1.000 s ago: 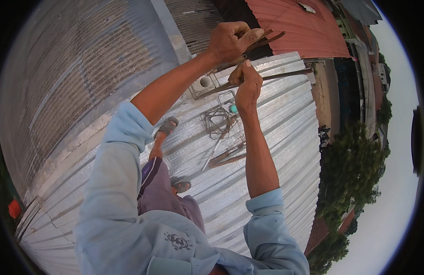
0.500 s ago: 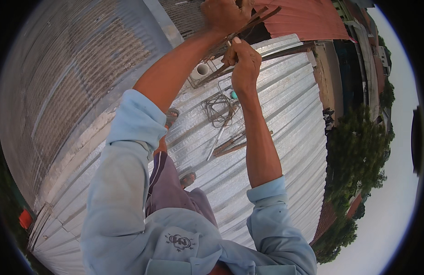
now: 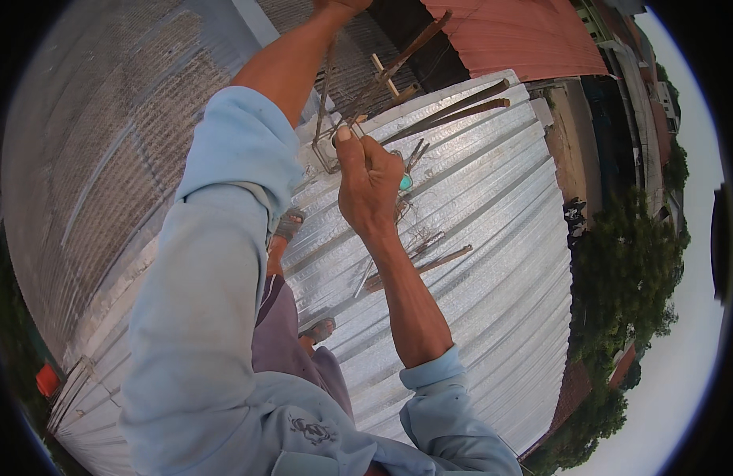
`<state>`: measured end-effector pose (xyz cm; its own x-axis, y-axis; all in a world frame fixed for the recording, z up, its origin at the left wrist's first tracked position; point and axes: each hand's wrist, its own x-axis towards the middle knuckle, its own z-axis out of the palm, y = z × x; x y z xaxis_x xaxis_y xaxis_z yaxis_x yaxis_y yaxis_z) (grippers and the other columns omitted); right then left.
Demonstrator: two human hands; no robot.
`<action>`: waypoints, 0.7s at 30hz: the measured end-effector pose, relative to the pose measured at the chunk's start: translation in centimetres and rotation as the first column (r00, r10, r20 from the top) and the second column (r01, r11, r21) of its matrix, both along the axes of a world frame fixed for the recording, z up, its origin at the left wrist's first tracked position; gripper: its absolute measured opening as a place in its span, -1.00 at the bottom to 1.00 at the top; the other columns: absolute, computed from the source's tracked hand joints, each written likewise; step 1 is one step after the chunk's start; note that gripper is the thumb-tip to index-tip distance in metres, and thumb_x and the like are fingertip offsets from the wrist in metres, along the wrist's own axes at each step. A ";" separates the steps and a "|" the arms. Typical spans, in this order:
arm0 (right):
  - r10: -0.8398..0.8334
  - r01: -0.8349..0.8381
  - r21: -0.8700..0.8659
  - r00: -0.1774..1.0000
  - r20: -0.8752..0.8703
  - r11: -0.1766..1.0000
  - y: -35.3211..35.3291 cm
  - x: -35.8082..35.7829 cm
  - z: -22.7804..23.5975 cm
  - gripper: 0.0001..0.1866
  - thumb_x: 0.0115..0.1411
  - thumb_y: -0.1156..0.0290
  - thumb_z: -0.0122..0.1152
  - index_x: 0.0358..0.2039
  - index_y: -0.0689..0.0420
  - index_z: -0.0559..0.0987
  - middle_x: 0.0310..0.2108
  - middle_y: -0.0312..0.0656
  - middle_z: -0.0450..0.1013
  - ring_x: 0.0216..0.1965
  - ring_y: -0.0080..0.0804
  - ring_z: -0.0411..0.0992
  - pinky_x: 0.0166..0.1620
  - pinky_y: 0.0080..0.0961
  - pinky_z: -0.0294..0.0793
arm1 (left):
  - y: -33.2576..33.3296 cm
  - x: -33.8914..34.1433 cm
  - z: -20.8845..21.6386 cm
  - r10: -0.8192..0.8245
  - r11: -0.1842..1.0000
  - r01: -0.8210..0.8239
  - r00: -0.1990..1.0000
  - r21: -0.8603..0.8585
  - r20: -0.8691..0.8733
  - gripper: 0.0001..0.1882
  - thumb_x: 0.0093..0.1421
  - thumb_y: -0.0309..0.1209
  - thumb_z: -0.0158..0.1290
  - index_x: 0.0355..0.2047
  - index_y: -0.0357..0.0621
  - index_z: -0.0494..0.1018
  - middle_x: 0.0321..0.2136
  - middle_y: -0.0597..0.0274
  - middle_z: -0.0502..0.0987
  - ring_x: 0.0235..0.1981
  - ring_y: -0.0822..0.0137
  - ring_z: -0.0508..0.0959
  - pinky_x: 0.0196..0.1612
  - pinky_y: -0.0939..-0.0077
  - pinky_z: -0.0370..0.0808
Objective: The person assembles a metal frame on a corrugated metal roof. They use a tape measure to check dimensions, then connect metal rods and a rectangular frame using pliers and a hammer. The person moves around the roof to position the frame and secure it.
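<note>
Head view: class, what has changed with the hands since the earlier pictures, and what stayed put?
The left hand has moved up and left, now mostly beyond the top edge. The right hand has come down and left; its grip is unclear. The green object stays on the metal roof.

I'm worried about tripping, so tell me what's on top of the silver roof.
Among other things, a brown strip, a green object and two sandalled feet. The right hand and forearm hide part of the roof; anything behind them cannot be seen.
</note>
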<state>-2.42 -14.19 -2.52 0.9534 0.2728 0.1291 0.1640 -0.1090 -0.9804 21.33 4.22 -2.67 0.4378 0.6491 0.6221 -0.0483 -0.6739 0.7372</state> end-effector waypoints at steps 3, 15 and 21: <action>0.041 -0.041 0.023 0.999 -0.001 0.999 -0.3 0.2 0.0 -0.48 0.37 0.34 0.17 -0.72 0.20 0.27 -0.79 -0.38 0.09 -0.68 -0.68 0.00 -0.63 -0.47 -0.01 | 1.1 1.2 -0.1 0.010 1.000 -0.010 1.000 -0.022 -0.021 -0.49 0.31 -0.02 -0.02 -0.55 -0.23 0.47 -0.55 -0.22 0.53 -0.44 -0.28 0.55 -0.35 -0.10 0.42; 0.047 -0.045 0.057 0.999 -0.022 0.997 0.2 1.4 -0.1 -0.46 0.38 0.27 0.17 -0.71 0.22 0.30 -0.74 -0.45 0.08 -0.60 -0.71 -0.01 -0.59 -0.50 -0.03 | 1.9 4.3 -1.4 0.020 1.000 -0.020 1.000 0.003 -0.016 -0.50 0.30 -0.03 0.00 -0.58 -0.23 0.45 -0.58 -0.23 0.50 -0.47 -0.28 0.53 -0.38 -0.08 0.39; 0.026 -0.024 0.062 0.999 -0.022 0.998 -1.3 -1.6 -0.8 -0.49 0.37 0.34 0.16 -0.72 0.23 0.28 -0.81 -0.31 0.09 -0.69 -0.63 0.02 -0.63 -0.41 0.02 | 2.0 2.2 -1.9 0.051 0.999 -0.051 0.998 -0.008 -0.028 -0.51 0.30 -0.04 0.01 -0.57 -0.24 0.45 -0.59 -0.24 0.49 -0.48 -0.29 0.52 -0.40 -0.08 0.37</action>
